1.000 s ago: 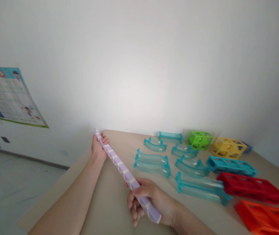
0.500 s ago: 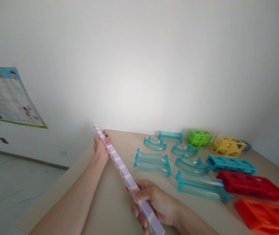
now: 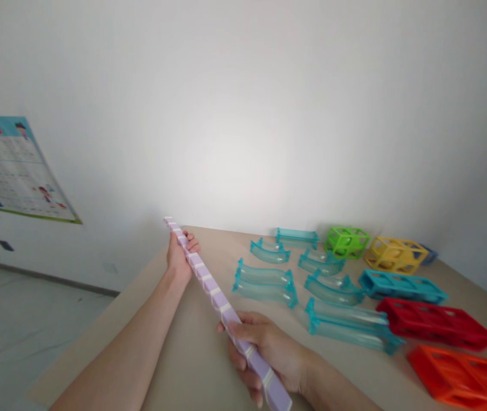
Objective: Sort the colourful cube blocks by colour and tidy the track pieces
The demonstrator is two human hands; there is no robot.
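A long, narrow lilac bar with pale cross bands (image 3: 212, 290) slants over the table, its far end up and left, its near end low in the middle of the view. My left hand (image 3: 180, 257) grips it near the far end, thumb on the left side and fingers curled on the right. Closer to me, my right hand (image 3: 260, 348) is wrapped round the bar's lower part, thumb on top and fingertips showing on its left side. A clear teal wavy track piece (image 3: 264, 283) lies to the right of the bar, apart from both hands.
More clear teal track pieces (image 3: 348, 325) lie on the beige table (image 3: 201, 371). Open-frame blocks line the right: green (image 3: 347, 242), yellow (image 3: 395, 255), teal (image 3: 401, 287), red (image 3: 435, 323) and orange (image 3: 466, 377). A wall (image 3: 243, 114) stands behind; a poster (image 3: 16, 171) hangs left.
The bar and my left hand have shifted slightly to the right, and the bar's near end sits a little lower. Both hands keep their hold. The table pieces have not visibly moved.
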